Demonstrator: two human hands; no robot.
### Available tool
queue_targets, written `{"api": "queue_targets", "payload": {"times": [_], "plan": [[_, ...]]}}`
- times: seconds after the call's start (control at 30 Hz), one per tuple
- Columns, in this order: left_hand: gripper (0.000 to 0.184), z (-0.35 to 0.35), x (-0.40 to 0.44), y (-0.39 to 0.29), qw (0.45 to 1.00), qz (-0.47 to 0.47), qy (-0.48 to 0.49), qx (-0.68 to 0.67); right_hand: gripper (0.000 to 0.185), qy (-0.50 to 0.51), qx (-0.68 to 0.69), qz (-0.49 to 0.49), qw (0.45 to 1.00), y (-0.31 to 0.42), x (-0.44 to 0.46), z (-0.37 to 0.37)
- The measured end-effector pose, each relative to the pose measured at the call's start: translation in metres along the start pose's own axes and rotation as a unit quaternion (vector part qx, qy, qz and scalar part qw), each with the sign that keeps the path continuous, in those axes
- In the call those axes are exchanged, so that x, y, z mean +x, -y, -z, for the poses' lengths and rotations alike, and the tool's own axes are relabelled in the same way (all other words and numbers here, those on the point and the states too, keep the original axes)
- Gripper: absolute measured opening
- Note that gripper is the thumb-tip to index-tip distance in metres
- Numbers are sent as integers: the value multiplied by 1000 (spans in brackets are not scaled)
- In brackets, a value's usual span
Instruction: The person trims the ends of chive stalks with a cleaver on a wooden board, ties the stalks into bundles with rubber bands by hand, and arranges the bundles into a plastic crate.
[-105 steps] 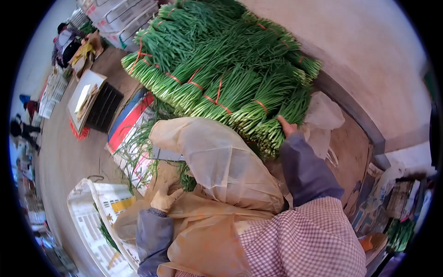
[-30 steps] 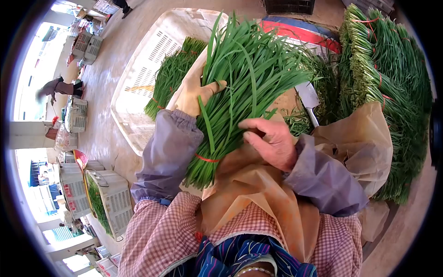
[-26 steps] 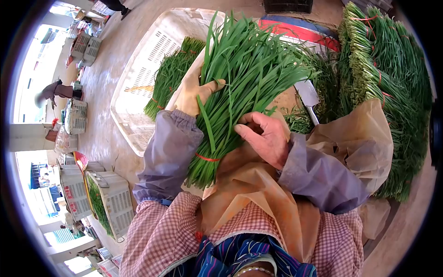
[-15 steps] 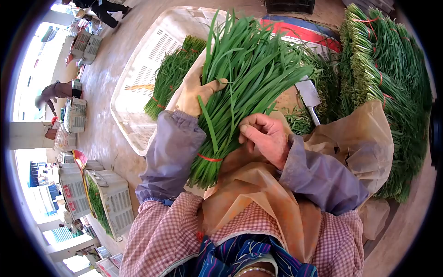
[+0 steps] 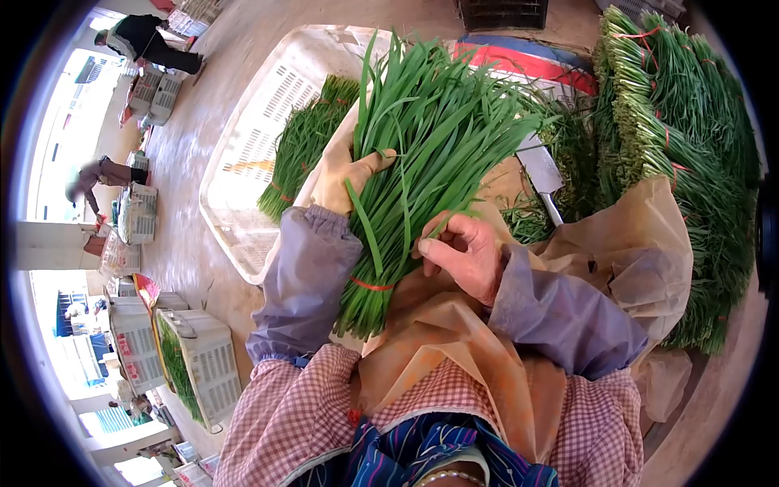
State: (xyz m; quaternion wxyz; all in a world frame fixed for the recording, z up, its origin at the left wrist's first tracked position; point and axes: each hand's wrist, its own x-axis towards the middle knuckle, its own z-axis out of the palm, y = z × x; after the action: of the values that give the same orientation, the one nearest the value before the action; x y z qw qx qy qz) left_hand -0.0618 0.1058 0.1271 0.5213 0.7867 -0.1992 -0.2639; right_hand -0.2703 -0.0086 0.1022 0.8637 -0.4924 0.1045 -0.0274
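A bunch of long, flat-leaved garlic chives (image 5: pixel 430 138) lies tilted across my lap, its leaves fanned toward the far side. A red band (image 5: pixel 371 285) ties it near the cut stem ends. My left hand (image 5: pixel 347 180), in a pale glove, is closed around the bunch's left side, thumb over the leaves; its other fingers are hidden underneath. At the bunch's right edge, my bare right hand (image 5: pixel 464 253) has its thumb and fingers pinched together on a green leaf. A cleaver-like knife (image 5: pixel 541 170) with a broad blade lies just beyond this hand.
Banded chive bundles (image 5: pixel 677 154) are piled high on the right. A white plastic crate (image 5: pixel 235 191) at the left holds more bundles. A black crate (image 5: pixel 503 14) stands at the back. Two people (image 5: pixel 150 42) are at a distance on the left, near other crates (image 5: pixel 209 357).
My right hand has shifted slightly left and down, its fingers curling around a leaf at the bunch's edge. The left hand keeps its hold. The view has tilted slightly.
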Motion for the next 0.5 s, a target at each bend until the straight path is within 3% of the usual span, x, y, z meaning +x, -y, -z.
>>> {"api": "queue_targets", "payload": {"times": [0.07, 0.1, 0.17, 0.2, 0.27, 0.33, 0.4, 0.5], "plan": [[46, -2, -2, -4, 1000, -3, 6, 9, 10, 5, -20, 25, 999, 4, -1, -1], [60, -4, -3, -4, 999, -10, 22, -40, 11, 10, -29, 38, 999, 6, 0, -2], [68, -10, -10, -15, 999, -26, 20, 14, 10, 12, -188, 99, 977, 11, -1, 6], [68, -9, -12, -16, 997, -54, 0, 52, 10, 25, -264, 139, 954, 16, 3, 9], [67, -8, -17, -11, 981, -121, -53, 140, 9, 29, -235, 99, 966, 29, -1, 10], [53, -11, -25, -17, 965, -66, -105, 230, 9, 3, -191, 53, 980, 24, -3, 19], [52, -6, -41, -51, 992, 16, -32, 118, 8, 2, -155, 7, 988, 38, -4, 21], [52, -5, -34, -33, 997, -42, -14, 63, 4, 77, -253, 92, 960, 46, 1, 26]]}}
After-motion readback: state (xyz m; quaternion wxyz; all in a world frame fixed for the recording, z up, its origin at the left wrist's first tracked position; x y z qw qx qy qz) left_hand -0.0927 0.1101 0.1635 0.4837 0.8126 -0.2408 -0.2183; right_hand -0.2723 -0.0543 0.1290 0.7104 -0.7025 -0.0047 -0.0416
